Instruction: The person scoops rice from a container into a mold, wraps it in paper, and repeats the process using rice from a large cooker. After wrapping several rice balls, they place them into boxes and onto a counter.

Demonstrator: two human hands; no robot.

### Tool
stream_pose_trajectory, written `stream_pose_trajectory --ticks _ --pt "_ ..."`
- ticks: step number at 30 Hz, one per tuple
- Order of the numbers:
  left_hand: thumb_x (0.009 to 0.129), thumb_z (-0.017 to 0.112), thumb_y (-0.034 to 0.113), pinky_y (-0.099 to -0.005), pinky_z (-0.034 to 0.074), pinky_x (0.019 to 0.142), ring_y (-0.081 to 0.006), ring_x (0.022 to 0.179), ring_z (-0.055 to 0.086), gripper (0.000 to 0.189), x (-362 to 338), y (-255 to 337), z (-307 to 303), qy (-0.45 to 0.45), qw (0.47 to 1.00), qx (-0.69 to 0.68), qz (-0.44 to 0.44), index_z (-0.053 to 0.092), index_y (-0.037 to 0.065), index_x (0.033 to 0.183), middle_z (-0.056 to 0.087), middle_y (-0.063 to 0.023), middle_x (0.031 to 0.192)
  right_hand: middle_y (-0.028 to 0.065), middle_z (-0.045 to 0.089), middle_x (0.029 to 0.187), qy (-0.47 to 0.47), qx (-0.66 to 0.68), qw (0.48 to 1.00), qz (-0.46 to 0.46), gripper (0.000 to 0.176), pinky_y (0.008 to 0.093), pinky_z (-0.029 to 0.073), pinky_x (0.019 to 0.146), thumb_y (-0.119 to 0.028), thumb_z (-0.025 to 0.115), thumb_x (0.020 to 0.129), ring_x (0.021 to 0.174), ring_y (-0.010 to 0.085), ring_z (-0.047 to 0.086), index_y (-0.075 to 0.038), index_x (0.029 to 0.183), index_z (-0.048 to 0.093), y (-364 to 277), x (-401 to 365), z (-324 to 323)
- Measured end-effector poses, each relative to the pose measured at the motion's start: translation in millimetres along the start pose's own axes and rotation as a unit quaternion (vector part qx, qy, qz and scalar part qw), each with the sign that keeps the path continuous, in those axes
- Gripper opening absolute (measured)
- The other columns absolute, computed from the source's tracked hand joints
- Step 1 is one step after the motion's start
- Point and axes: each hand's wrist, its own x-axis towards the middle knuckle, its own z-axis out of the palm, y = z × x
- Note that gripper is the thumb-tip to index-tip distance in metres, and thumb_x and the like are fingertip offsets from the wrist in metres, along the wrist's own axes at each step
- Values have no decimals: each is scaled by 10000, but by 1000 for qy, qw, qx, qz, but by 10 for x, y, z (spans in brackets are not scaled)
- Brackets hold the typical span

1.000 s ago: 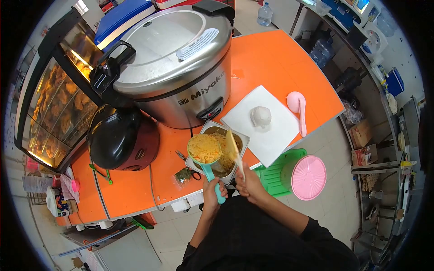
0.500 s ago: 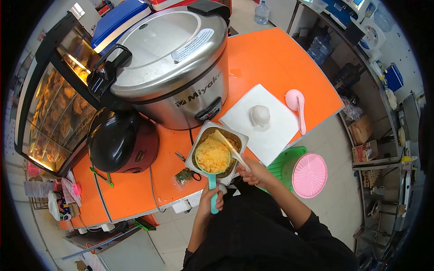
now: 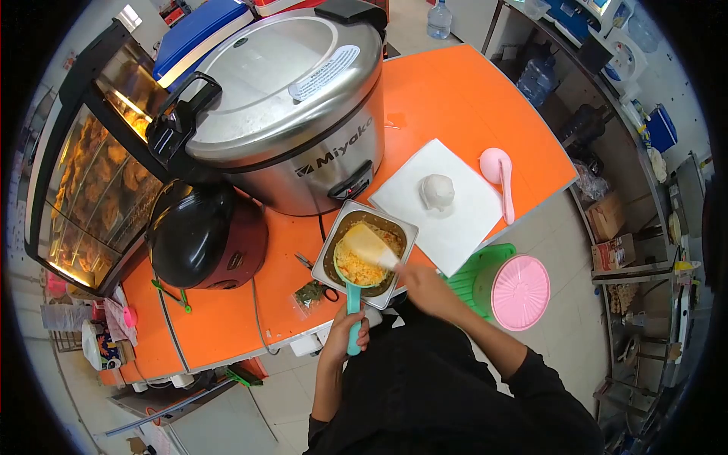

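My left hand (image 3: 345,337) is closed around the teal handle of a scoop (image 3: 354,315). The scoop's bowl is full of yellow rice (image 3: 356,273) and sits over a square metal pan (image 3: 412,236) with more food in it. In my right hand (image 3: 426,290) is a pale rice paddle (image 3: 366,244), its flat blade lying across the top of the rice. To the right of the pan, a white dome of what looks like rice (image 3: 437,193) rests on a sheet of white paper (image 3: 413,171). A pink scoop (image 3: 497,168) lies at the paper's right edge.
Behind the pan stands a large steel rice cooker (image 3: 303,171), with a smaller dark cooker (image 3: 205,239) to its left. Scissors (image 3: 329,293) and a small herb bag (image 3: 309,296) lie on the orange table (image 3: 485,91). A pink-lidded container (image 3: 521,292) stands below the table's right edge.
The paddle has swung from the scoop's right side to flat over the rice, hiding part of it. My right hand has turned with it; the left still holds the scoop.
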Motion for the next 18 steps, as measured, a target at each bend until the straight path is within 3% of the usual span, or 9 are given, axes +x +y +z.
stream_pose_trajectory --ticks 2,4,5,6,8,10,14,17,18 --pt "838 451 174 -208 315 287 -78 343 347 132 31 -21 35 27 1000 -5 3 376 106 923 363 -14 520 196 484 570 -32 -9 999 -8 429 388 387 551 -309 362 914 523 289 483 56 756 523 -33 -48 35" --pt "841 445 171 -211 322 293 -80 347 350 127 67 -44 -2 4 999 -45 17 373 114 928 367 -16 524 206 490 577 48 116 990 71 420 397 392 551 -299 366 915 522 318 485 60 762 521 18 -36 12" --pt "841 445 171 -211 322 293 -80 347 350 127 70 -55 5 4 999 -45 17 373 114 928 367 -16 524 236 509 611 25 236 951 200 395 415 394 561 -280 374 911 578 391 493 53 755 516 177 7 43" --pt "843 443 170 -211 321 296 -79 347 348 122 59 -41 54 15 999 -36 27 374 116 929 367 -15 525 236 509 611 25 236 950 200 395 415 394 561 -280 374 911 578 391 493 53 755 516 140 -18 84" --pt "845 440 168 -210 320 298 -78 348 345 117 74 -30 110 25 999 -27 36 376 118 929 367 -13 527 241 510 620 66 26 997 22 385 421 396 562 -272 385 908 595 391 508 49 731 502 -30 -96 192" --pt "846 442 170 -212 316 302 -77 349 339 117 104 -15 134 59 998 -19 29 381 118 930 363 -9 526 244 524 643 32 -31 999 22 372 423 406 575 -266 395 903 634 398 527 51 754 519 -125 -115 146" --pt "842 443 163 -218 312 303 -81 352 334 125 127 -18 85 33 996 -79 9 380 114 938 362 -11 527 236 533 655 52 87 994 44 373 407 416 572 -275 410 897 646 393 540 46 744 525 -86 -127 99" --pt "836 442 150 -224 311 305 -88 356 337 133 132 -13 126 16 990 -140 -2 380 102 942 366 -20 529 230 555 655 78 -24 996 46 394 449 411 548 -301 387 904 626 398 553 33 733 507 3 -204 254" --pt "840 435 146 -234 331 317 -99 365 352 135 124 -6 145 31 996 -78 12 370 93 946 380 -31 541 230 555 655 78 -25 996 45 394 449 411 548 -301 387 904 626 398 553 33 733 507 -55 -195 258"
